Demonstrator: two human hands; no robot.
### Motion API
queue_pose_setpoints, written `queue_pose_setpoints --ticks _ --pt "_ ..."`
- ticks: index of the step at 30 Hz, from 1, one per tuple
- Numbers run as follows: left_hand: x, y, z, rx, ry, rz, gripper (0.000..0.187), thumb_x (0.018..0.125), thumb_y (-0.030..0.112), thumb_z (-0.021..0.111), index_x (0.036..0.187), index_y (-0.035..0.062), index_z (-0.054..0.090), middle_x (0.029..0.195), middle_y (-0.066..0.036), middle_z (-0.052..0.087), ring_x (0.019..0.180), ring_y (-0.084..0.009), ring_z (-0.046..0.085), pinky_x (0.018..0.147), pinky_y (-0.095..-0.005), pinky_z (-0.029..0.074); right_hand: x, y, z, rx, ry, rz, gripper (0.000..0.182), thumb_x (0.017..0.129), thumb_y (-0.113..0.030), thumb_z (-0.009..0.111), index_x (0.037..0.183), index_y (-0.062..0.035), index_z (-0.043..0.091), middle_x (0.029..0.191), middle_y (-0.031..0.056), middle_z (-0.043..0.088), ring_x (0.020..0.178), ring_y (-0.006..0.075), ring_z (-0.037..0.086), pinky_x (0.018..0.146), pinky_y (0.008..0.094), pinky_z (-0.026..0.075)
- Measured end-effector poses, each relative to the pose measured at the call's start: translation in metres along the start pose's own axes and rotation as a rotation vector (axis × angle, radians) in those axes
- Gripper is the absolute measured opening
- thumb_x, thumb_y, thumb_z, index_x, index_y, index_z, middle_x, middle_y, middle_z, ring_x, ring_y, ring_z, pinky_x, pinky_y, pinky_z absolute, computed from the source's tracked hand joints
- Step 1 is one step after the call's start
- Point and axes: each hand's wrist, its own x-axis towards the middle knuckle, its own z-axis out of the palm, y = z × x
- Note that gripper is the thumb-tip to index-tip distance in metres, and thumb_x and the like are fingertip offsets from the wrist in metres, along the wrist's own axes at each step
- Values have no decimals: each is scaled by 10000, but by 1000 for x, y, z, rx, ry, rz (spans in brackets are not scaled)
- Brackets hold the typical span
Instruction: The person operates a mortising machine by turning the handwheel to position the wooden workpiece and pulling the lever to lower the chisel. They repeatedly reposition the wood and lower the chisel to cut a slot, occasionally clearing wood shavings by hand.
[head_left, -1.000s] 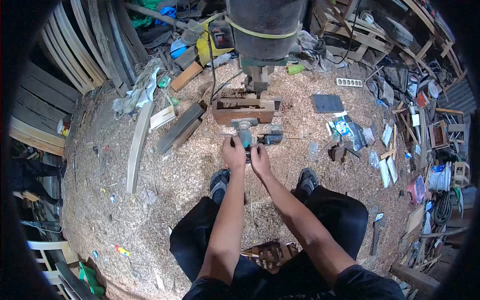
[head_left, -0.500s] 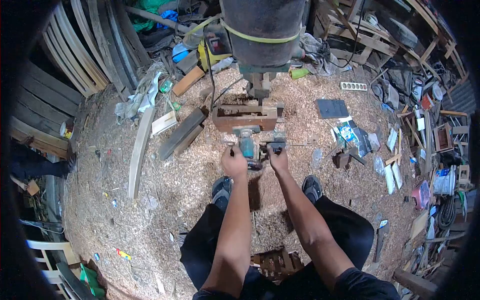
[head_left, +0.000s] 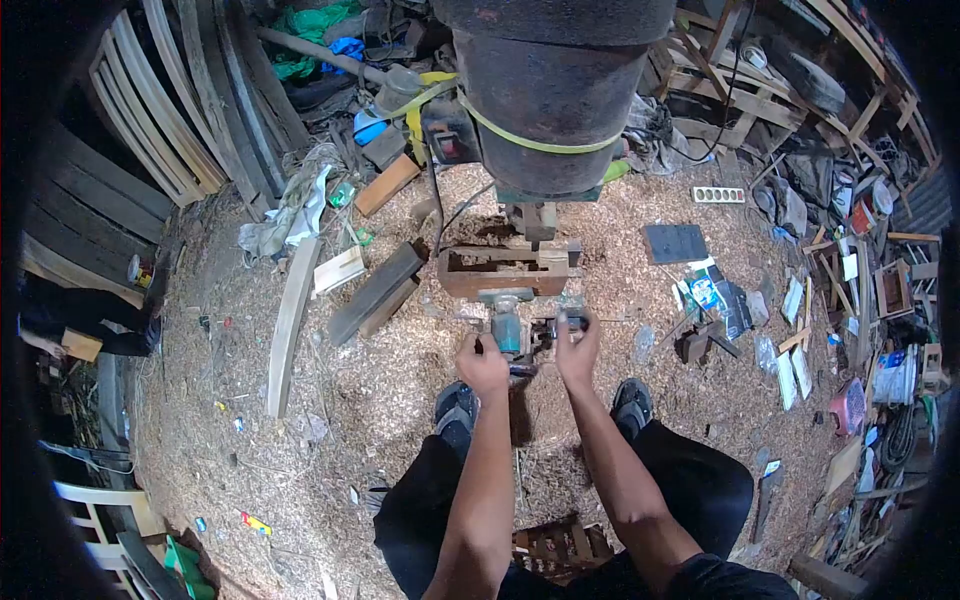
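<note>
My left hand [head_left: 483, 367] is closed around a dark handle at the near left of a machine's vise. My right hand [head_left: 577, 352] is closed on a dark handle on the near right side, with its thumb lying along it. Between them sits the vise's teal metal body [head_left: 506, 331]. Just beyond, a reddish-brown wooden block [head_left: 503, 284] with a long slot lies across the vise. Over the block's right part hangs the machine's dark tool holder [head_left: 533, 220], under a large cylindrical motor [head_left: 550, 95] with a yellow strap. Whether the tool touches the wood cannot be made out.
Wood chips cover the floor. Dark beams [head_left: 377, 290] and a long curved board [head_left: 292, 330] lie to the left. A black plate [head_left: 675, 243] and a power strip [head_left: 718, 195] are to the right. At the far left, another person's hand holds a wood piece [head_left: 81, 345].
The whole view has shifted slightly, and the motor appears lower and larger. Both my hands stay at the handles; my right hand's grip has turned, thumb more upright. The other person's wood piece shows more.
</note>
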Motion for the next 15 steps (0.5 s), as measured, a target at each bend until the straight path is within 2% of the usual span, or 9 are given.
queue_pose_setpoints --ticks 3,4,7,8,11,12,15 --pt "-1 -1 1 76 24 -4 253 806 190 565 735 -52 581 694 -300 556 652 -479 528 625 -506 420 15 -47 -8 -6 33 -132 575 900 -263 685 1317 55 447 1135 206 551 1044 278 548 903 389 468" --pt "-2 1 2 66 19 -8 254 807 189 565 736 -54 581 697 -304 555 654 -483 526 624 -509 418 23 -49 -7 16 -4 -102 621 900 -300 689 1347 48 433 1181 203 546 1069 267 551 922 356 472" --pt "0 4 1 34 23 4 258 808 188 563 739 -60 576 696 -312 548 652 -489 518 619 -514 410 59 -54 9 195 -117 131 678 892 -336 700 1367 59 420 1230 201 542 1083 268 566 924 338 477" --pt "-1 3 1 16 30 18 260 808 188 562 738 -63 573 689 -311 543 645 -485 514 618 -515 406 64 -65 9 251 -142 254 591 924 -334 673 1315 66 485 1098 139 646 1011 172 593 906 287 458" --pt "-2 -1 1 -5 24 32 265 809 187 561 734 -67 562 664 -301 528 621 -468 500 611 -513 394 76 -67 12 179 -352 223 532 927 -336 671 1250 74 567 1079 135 669 1002 154 597 903 268 453" --pt "-1 0 0 -6 21 32 266 809 186 561 732 -69 558 655 -297 523 612 -462 494 609 -511 391 73 -67 18 240 -266 162 455 929 -301 670 1162 88 635 989 130 701 866 133 627 828 274 486" --pt "-4 5 -1 40 24 -19 259 810 177 560 719 -65 541 633 -284 508 590 -438 483 600 -502 384 71 -69 16 257 -275 307 448 934 -284 666 1184 85 626 1023 126 695 886 137 617 812 274 481"
